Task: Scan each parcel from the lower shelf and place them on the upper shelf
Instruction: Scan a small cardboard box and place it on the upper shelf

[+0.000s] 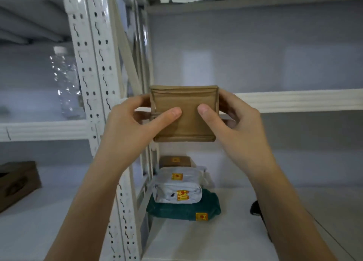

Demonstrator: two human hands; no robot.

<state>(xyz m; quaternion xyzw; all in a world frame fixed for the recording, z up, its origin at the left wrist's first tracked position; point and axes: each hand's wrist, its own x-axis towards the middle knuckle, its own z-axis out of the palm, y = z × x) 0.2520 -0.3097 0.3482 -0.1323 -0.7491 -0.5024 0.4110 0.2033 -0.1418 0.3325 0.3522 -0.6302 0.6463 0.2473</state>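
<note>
I've got the brown parcel (184,113) pinched between left hand (137,121) and right hand (235,119), thumbs on the near face, at the upper shelf (304,101) edge. Looks light and slightly soft; side-edge grip suits it, don't squeeze

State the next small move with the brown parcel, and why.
Probably ease the brown parcel forward over the upper shelf's front beam and set it down: both the left hand and right hand already hold it at that level.
</note>
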